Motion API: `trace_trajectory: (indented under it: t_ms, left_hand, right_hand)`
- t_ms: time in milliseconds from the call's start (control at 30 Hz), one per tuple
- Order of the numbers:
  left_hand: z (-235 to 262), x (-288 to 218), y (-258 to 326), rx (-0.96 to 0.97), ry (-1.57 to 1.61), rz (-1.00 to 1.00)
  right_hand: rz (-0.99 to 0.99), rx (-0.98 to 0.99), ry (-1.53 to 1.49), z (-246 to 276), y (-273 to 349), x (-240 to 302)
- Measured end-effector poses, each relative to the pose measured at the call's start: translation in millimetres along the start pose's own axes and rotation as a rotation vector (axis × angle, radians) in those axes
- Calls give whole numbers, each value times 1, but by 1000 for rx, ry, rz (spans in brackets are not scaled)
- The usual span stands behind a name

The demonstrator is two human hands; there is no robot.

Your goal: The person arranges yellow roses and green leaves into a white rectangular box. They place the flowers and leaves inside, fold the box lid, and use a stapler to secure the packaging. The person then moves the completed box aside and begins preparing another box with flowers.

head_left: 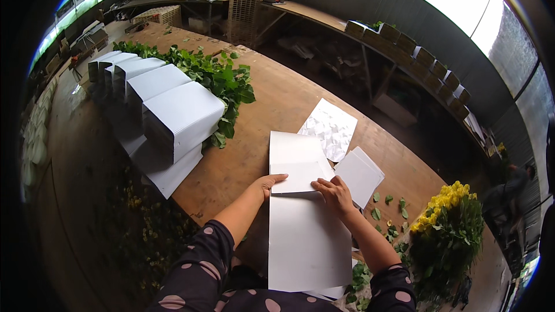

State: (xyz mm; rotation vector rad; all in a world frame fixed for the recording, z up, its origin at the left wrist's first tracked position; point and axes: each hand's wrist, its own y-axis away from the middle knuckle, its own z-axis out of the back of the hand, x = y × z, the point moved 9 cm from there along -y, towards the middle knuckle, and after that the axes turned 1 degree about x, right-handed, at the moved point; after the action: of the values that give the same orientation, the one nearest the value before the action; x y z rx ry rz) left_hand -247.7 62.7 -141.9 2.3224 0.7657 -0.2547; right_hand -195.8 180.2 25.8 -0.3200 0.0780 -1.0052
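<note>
A long white cardboard sheet point(309, 242) lies in front of me, reaching from my body onto the wooden table. Across its middle is a smaller white paper sheet point(302, 172). My left hand point(269, 185) grips the left edge of this paper, thumb on top and the other fingers hidden beneath. On the right side, my right hand point(335, 192) has its fingers bent and pressed onto the paper's near right corner. Just beyond lie a crinkled white sheet point(332, 124) and a small stack of white sheets point(361, 173).
White-wrapped bundles with green leaves point(231, 84) line the table's left side. Yellow flowers point(442, 202) with green stems stand at the right, near loose leaves point(376, 214). Behind the wooden table point(272, 86), a slatted crate point(241, 14) and a shelf of wrapped bundles point(399, 43) stand.
</note>
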Motion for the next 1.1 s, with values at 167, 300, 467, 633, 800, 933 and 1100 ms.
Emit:
trace_trajectory:
  t_ms: [167, 300, 467, 633, 800, 933, 1100]
  left_hand:
    - [9, -5, -5, 21, 26, 27]
    - [-45, -48, 19, 97, -138, -133]
    - [-156, -115, 97, 377, -401, -418]
    - [-180, -19, 125, 562, -816, -401]
    - [-79, 110, 137, 586, -870, 39]
    - [-1, 145, 119, 429, -707, 90]
    - [55, 161, 109, 181, -704, 153]
  right_hand:
    - [-47, 12, -18, -1, 2, 1]
    - [-309, -134, 101, 48, 37, -18]
    - [-747, 85, -1464, 79, 125, 0]
    - [-985, -323, -2267, 103, 188, 30]
    - [-1326, 539, -1622, 44, 269, 77]
    - [-417, 517, -419, 42, 225, 69]
    - [-327, 358, -569, -36, 195, 62]
